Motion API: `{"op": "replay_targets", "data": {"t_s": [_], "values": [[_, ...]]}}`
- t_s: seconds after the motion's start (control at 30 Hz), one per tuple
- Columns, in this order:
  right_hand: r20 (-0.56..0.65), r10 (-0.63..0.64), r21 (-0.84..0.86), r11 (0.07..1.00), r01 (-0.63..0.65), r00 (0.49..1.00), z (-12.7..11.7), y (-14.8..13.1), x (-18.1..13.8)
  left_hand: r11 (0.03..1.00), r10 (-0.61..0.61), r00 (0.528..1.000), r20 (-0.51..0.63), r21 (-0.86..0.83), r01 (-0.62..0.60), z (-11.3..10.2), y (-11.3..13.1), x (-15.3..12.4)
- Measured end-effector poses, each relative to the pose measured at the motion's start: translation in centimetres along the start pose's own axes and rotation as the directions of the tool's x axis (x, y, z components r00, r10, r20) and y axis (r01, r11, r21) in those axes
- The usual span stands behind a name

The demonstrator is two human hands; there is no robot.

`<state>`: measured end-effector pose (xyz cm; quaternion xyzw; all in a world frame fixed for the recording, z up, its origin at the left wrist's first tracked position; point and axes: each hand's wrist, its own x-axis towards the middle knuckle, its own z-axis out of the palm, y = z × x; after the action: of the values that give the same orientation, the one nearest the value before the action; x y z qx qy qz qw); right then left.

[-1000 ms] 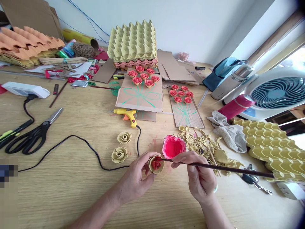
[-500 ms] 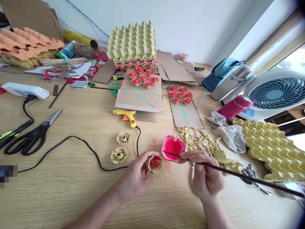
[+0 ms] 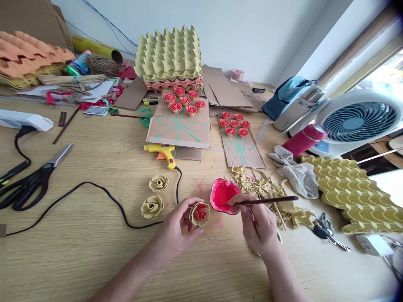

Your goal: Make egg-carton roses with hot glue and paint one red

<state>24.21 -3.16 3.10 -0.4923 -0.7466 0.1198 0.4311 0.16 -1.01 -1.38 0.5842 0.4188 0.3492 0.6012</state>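
Between its fingers and thumb, my left hand [image 3: 179,230] holds a paper rose [image 3: 200,214] with a red-painted centre and bare tan outer petals. My right hand [image 3: 260,222] is closed on a dark paintbrush [image 3: 273,200]. The brush points down into a small dish of red paint [image 3: 225,195], and its tip is hidden by the fingers and the dish. Left of the held rose lie two unpainted tan roses, an upper one [image 3: 158,183] and a lower one [image 3: 152,206].
A yellow glue gun [image 3: 162,154] with a black cord lies behind the unpainted roses. Red roses sit on two cardboard pieces, one [image 3: 179,130] and a narrower one [image 3: 241,149]. Tan scraps [image 3: 267,188] lie beyond the dish, scissors [image 3: 40,176] at left, keys [image 3: 325,230] at right.
My right hand has moved left and lower, bringing the brush into the paint dish and changing its slant. My left hand still holds the rose; the whole view has shifted slightly.
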Motion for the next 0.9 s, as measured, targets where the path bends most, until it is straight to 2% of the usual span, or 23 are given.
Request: {"op": "replay_targets", "data": {"t_s": [0.2,0.33,0.4,0.47,0.57,0.63,0.7,0.77,0.9], "values": [[0.055,-0.001,-0.024,1.0,0.002,0.998,0.1,0.0,0.3,0.997,-0.021,1.0,-0.013,-0.07,0.021,-0.1,-0.5,0.0],[0.038,0.013,-0.017,1.0,-0.013,0.999,0.0,-0.1,0.2,0.994,-0.014,1.0,-0.015,-0.11,0.012,-0.1,-0.7,0.1],[-0.018,0.035,0.019,0.999,-0.034,0.999,0.0,0.0,0.0,0.989,-0.005,1.0,-0.011,-0.15,0.004,-0.1,-0.6,0.3],[-0.128,0.06,0.09,0.995,-0.048,0.99,0.0,0.1,-0.2,0.981,-0.016,1.0,0.002,-0.191,0.016,-0.1,-0.4,0.5],[-0.294,0.132,0.272,0.961,-0.049,0.947,0.4,0.2,-0.5,0.974,-0.048,0.999,0.021,-0.219,0.052,-0.1,0.3,0.6],[-0.348,0.211,0.404,0.913,-0.057,0.914,0.9,-0.1,-0.6,0.973,-0.07,0.997,0.038,-0.216,0.077,0.0,0.7,0.6],[-0.35,0.282,0.501,0.862,-0.076,0.893,1.4,-0.5,-0.6,0.97,-0.097,0.993,0.062,-0.217,0.108,0.1,1.0,0.6],[-0.323,0.31,0.553,0.828,-0.088,0.894,1.8,-1.1,-0.5,0.967,-0.114,0.99,0.083,-0.221,0.129,0.2,1.2,0.5],[-0.273,0.265,0.596,0.801,-0.054,0.925,2.2,-1.9,-0.6,0.967,-0.112,0.988,0.11,-0.218,0.134,0.2,1.2,0.3]]}}
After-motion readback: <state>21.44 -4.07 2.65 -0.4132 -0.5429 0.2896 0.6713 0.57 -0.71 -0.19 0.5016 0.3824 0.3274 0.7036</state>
